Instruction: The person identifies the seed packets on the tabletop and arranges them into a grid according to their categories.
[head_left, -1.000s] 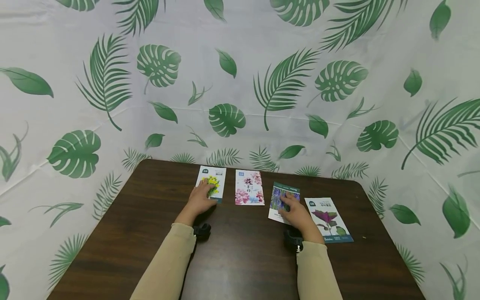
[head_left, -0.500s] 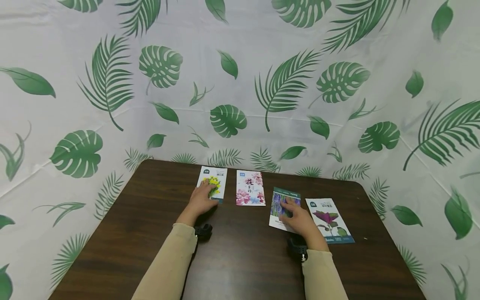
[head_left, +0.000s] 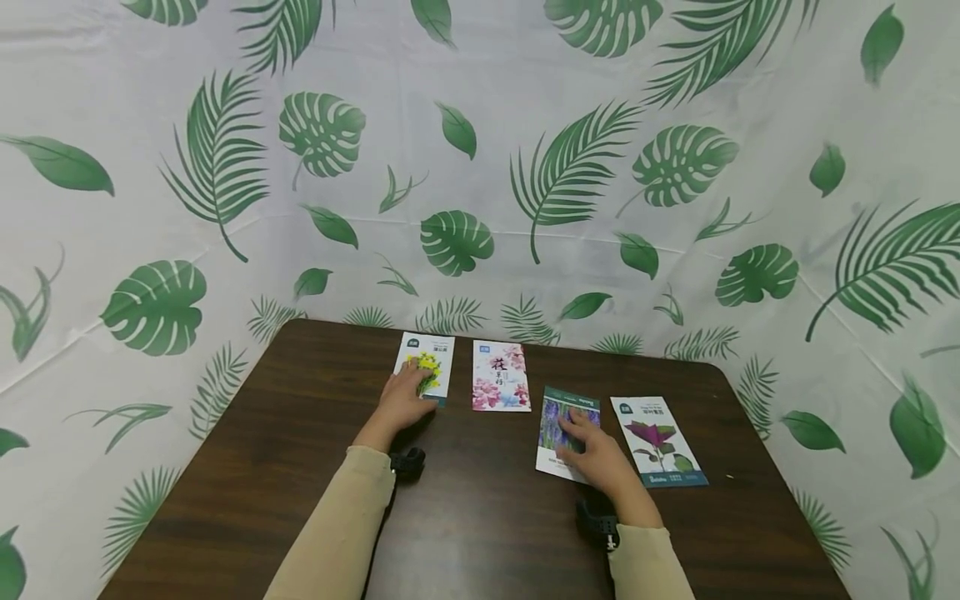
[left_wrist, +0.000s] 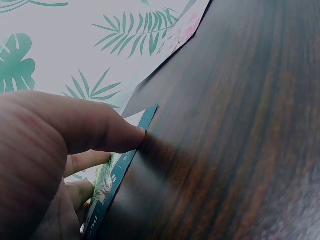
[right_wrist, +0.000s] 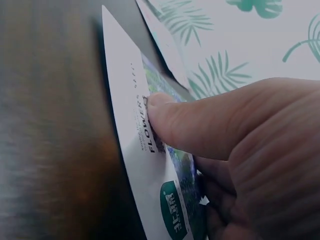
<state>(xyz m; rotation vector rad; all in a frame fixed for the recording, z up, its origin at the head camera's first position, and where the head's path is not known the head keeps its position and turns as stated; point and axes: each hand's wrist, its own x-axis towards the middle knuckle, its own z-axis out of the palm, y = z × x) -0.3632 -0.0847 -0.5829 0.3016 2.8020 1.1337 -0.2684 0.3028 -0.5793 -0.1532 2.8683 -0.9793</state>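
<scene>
- Left arm (head_left: 330,529): sleeved; reached forward, slanting toward the person's right.
- Left hand (head_left: 403,402): palm down; left thumb (left_wrist: 100,125) extended inward, apart from the lightly bent left fingers (left_wrist: 80,192).
- Right arm (head_left: 649,562): sleeved; reached forward, leaning leftward.
- Right hand (head_left: 597,454): palm down, well apart from its counterpart; right thumb (right_wrist: 200,125) extended inward; right fingers (right_wrist: 218,172) partly hidden behind it.

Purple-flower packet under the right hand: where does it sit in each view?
Head: the purple-flower packet is right of centre, below mid-height, partly covered by the right hand.
Left wrist: not in it.
Right wrist: the purple-flower packet slants from upper left to bottom centre, thumb on it.
Shared landmark: the leaf-print backdrop.
</scene>
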